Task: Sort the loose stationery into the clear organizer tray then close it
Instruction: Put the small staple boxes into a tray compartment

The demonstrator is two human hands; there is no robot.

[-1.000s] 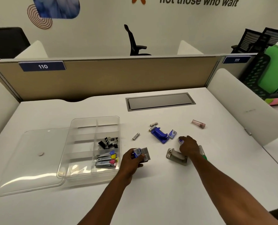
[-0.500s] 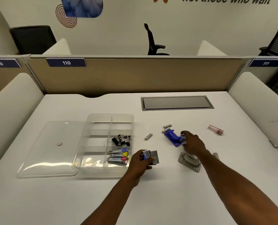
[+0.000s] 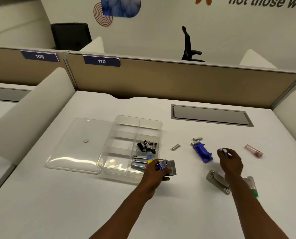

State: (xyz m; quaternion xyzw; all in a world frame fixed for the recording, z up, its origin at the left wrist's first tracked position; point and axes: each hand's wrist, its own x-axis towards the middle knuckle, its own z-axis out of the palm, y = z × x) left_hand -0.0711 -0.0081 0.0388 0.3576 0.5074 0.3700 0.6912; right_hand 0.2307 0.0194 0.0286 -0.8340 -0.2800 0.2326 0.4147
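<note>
Stationery status: your right hand [image 3: 230,163] has come off the desk since a second ago and now pinches a small white-and-blue box [image 3: 224,150] at its fingertips, clear above the white desktop [image 3: 74,213]. A second back that hand was down by the grey stapler [image 3: 217,181]; the stapler hasn't moved. Your left hand [image 3: 156,171] still grips a small blue-and-white box with grey staple strips [image 3: 167,167], just beside the near right corner of the clear compartmented organizer tray [image 3: 158,125].

So two pickups are in hand, neither dropped yet, I'd judge.

Tray sits open, its clear lid [image 3: 74,145] flat at its left, overlapped by the tray edge. Black binder clips [image 3: 146,145] and metal clippers with coloured tabs [image 3: 140,162] fill the right-side cells; left cells look free.

Still loose: blue plastic punch [image 3: 202,152], three small grey cylinders [image 3: 175,146], pink capped tube [image 3: 253,150], green-tipped item [image 3: 253,188] under your forearm.

Room: open desk between hands; the punch lies across your right hand's path to the tray.
</note>
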